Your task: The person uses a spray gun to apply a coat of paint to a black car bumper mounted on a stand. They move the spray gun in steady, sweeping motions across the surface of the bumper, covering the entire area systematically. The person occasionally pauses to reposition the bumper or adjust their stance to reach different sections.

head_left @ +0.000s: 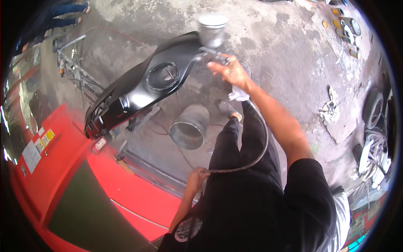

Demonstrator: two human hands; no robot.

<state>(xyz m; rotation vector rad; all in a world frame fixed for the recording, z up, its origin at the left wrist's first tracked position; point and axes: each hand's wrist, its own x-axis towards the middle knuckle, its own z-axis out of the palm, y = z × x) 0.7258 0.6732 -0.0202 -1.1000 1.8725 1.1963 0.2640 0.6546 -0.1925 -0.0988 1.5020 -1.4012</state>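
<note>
My right hand (236, 75) is closed around a spray gun (206, 54) with a silver cup on top, slightly blurred. The gun is at the right end of a black car bumper (138, 77), its front end pointing toward the bumper. A crumpled white cloth or paper (238, 94) hangs below the right hand. From there a hose (265, 140) loops down in front of my legs to my left hand (196, 178), whose fingers are closed on it near my waist. The bumper is raised above the floor and has a round opening with a rough edge.
A grey bucket-like container (189, 130) lies tipped below the bumper. Red car bodywork (130, 185) is at lower left, beside a metal stand (75, 67). A person's legs (67, 14) show at upper left. Cans (338, 23), crumpled paper (330, 107) and a tyre (372, 108) lie right.
</note>
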